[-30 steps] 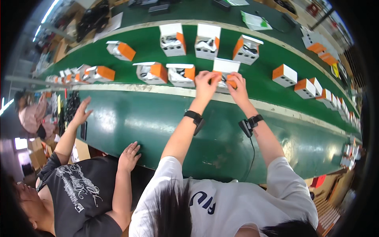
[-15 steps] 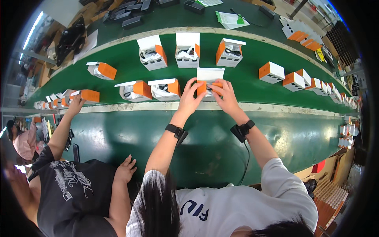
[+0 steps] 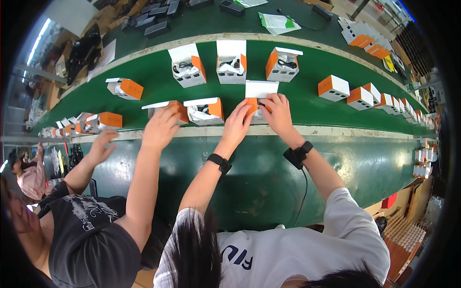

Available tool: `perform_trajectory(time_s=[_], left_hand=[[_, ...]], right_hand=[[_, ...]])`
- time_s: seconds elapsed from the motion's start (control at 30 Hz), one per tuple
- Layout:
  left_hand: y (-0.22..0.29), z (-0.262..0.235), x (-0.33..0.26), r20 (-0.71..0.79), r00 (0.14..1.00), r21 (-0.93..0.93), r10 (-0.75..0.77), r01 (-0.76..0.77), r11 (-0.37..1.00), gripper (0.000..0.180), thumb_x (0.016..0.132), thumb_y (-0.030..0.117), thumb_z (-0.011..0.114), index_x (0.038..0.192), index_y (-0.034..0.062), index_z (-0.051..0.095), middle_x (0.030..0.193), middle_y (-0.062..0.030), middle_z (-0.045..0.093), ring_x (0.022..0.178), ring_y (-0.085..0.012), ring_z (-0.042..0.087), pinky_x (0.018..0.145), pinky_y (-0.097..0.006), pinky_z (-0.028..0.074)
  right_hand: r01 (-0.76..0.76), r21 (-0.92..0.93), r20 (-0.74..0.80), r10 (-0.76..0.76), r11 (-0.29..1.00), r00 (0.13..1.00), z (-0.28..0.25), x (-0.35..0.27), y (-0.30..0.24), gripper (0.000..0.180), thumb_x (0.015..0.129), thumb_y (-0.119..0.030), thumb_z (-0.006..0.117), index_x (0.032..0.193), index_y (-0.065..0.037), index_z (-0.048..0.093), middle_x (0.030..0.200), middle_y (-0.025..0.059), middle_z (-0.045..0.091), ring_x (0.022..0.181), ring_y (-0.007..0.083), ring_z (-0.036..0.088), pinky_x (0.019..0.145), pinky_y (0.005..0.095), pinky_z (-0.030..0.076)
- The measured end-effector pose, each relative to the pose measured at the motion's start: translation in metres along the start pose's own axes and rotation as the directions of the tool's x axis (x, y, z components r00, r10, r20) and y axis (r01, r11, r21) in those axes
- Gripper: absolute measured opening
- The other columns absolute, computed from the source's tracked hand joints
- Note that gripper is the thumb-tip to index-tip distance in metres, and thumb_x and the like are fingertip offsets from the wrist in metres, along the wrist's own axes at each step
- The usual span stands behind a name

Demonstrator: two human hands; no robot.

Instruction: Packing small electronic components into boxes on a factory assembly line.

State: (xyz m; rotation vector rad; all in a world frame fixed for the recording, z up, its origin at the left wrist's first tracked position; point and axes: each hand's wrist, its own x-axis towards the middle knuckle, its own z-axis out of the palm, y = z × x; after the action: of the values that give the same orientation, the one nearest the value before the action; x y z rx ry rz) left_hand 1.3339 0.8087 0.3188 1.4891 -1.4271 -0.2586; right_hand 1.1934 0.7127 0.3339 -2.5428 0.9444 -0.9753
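While left hand (image 3: 238, 120) and right hand (image 3: 277, 113) fingers grip a box (image 3: 261, 90), below them lie a lettered shirt (image 3: 293, 252), broad worktop (image 3: 254, 177) and ledge (image 3: 312, 131).

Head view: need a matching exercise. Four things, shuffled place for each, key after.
1. wearer's left hand
2. wearer's right hand
3. white-and-green packet
4. black cable

A. trailing from the right wristband
B. at the right of the box with a raised white lid
C. on the dark far tabletop
D. at that box's left

Pairs: 1-D, 2-B, 3-C, 4-A
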Motion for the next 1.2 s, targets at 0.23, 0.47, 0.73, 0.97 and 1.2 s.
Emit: perform_trajectory(time_s=[0.23,0.47,0.73,0.97,1.2], left_hand=[[-0.006,0.001,0.002,-0.084,0.991,0.059,0.1,-0.095,0.994,0.019,0.086,0.002,0.059,0.104,-0.0016,0.056,0.111,-0.0192,0.062,0.099,-0.0339,0.061,0.083,-0.04,0.05],[-0.007,-0.006,-0.003,-0.092,0.982,0.139,0.166,-0.152,0.979,0.016,0.085,0.0,0.059,0.101,-0.0019,0.056,0.107,-0.0187,0.064,0.094,-0.0332,0.063,0.079,-0.04,0.051],[-0.001,0.002,-0.004,-0.143,0.985,0.082,0.095,-0.084,0.993,0.021,0.083,-0.003,0.058,0.104,-0.0004,0.055,0.106,-0.0173,0.064,0.092,-0.0341,0.063,0.078,-0.04,0.052],[-0.003,0.002,-0.005,-0.162,0.983,0.066,0.085,-0.075,0.995,0.023,0.084,-0.003,0.057,0.106,0.0003,0.053,0.105,-0.0158,0.065,0.089,-0.0342,0.062,0.077,-0.041,0.05],[0.001,0.0,0.0,-0.149,0.977,0.098,0.154,-0.14,0.985,0.018,0.082,-0.001,0.06,0.099,0.0017,0.054,0.106,-0.0149,0.065,0.09,-0.0321,0.062,0.077,-0.041,0.048]], right_hand=[[0.089,-0.38,0.135,-0.04,0.921,0.99,0.001,0.014,-0.01,0.012,0.08,-0.016,0.061,0.089,-0.013,0.069,0.098,0.0069,0.055,0.091,0.0289,0.051,0.095,0.0522,0.033],[0.397,-0.518,0.483,-0.123,0.758,0.867,-0.011,0.026,-0.015,0.021,0.08,-0.01,0.055,0.098,-0.011,0.065,0.102,0.0092,0.053,0.098,0.0299,0.052,0.091,0.0521,0.037],[0.198,-0.154,0.352,-0.133,0.968,0.926,-0.003,0.026,-0.018,0.027,0.072,0.001,0.054,0.098,-0.001,0.057,0.098,0.0152,0.061,0.099,0.0315,0.055,0.087,0.0398,0.042],[0.037,-0.105,0.474,0.017,0.994,0.88,-0.005,0.029,-0.027,0.032,0.073,0.006,0.05,0.105,0.005,0.052,0.087,0.024,0.063,0.09,0.0398,0.059,0.085,0.047,0.043],[0.092,-0.013,0.353,-0.081,0.996,0.932,-0.005,0.017,-0.025,0.04,0.073,0.004,0.048,0.113,0.006,0.046,0.102,0.0254,0.059,0.106,0.0384,0.052,0.092,0.0481,0.036]])
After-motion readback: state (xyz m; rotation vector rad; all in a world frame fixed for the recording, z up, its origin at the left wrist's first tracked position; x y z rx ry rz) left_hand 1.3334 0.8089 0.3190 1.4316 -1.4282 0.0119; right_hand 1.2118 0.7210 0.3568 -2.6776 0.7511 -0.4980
